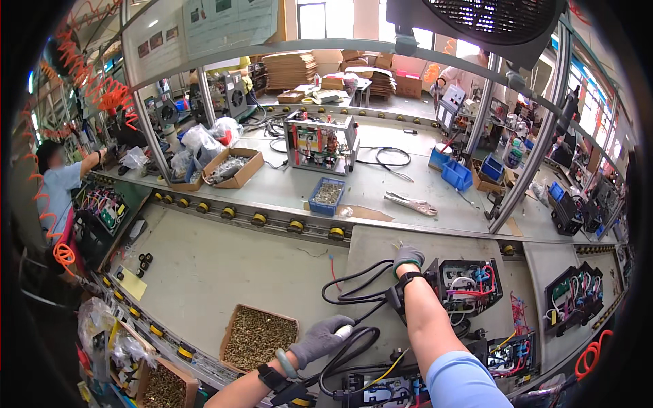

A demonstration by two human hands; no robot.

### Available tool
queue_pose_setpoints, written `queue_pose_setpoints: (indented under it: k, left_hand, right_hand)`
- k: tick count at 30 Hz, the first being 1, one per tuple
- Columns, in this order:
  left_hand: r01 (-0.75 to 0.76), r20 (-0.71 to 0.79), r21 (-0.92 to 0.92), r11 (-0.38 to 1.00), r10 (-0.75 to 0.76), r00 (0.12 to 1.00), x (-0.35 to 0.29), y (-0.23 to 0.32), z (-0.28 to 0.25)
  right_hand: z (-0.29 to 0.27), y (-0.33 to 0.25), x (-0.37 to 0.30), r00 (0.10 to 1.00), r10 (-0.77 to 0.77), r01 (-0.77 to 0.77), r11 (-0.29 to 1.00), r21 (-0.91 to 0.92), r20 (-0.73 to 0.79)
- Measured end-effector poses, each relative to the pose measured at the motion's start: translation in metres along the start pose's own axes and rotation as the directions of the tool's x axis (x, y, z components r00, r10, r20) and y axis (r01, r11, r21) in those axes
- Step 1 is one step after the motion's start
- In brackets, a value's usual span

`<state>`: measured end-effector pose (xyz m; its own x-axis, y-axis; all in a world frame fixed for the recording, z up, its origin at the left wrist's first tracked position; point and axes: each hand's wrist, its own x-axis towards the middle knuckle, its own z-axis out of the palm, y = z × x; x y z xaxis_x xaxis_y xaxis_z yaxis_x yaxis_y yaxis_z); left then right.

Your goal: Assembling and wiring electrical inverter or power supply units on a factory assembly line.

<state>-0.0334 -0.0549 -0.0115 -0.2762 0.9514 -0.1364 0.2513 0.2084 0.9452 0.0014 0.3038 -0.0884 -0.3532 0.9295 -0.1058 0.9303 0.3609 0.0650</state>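
Note:
Both my hands wear grey gloves. My left hand point(325, 340) is closed around a black cable point(371, 311) above the work surface, with a small whitish patch at its fingertips that I cannot make out. Farther forward, my right hand point(408, 257) is closed at the end of a looped black cable point(347, 297); its fingertips are too small to read clearly. Just right of that hand sits an open black electronics chassis point(469, 284) with red, white and blue wires. Another open chassis point(388, 393) lies at the near edge, partly hidden by my right arm.
A cardboard box of small brass-coloured parts point(258, 338) stands left of my left hand. Across the roller rail lie a blue bin point(327, 195), a glove point(411, 203) and an upright open machine point(321, 141). More wired chassis point(581, 298) stand at right. A person point(58, 183) works at far left.

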Motion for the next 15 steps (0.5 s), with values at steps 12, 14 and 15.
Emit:
queue_pose_setpoints:
  k: [12, 14, 15]
  left_hand:
    - [0.102, -0.157, 0.297, 0.95, -0.057, 0.986, 0.048, -0.023, -0.019]
    - [0.126, -0.085, 0.415, 0.901, -0.1, 0.991, 0.06, -0.014, -0.013]
    - [0.126, -0.084, 0.407, 0.905, -0.101, 0.991, 0.062, -0.014, -0.017]
  right_hand:
    - [-0.238, 0.023, -0.063, 0.879, -0.442, 0.474, 0.854, 0.217, -0.179]
    - [-0.259, 0.059, -0.077, 0.845, -0.49, 0.482, 0.525, 0.701, -0.214]
    - [-0.27, 0.069, -0.09, 0.819, -0.539, 0.373, 0.238, 0.897, -0.198]
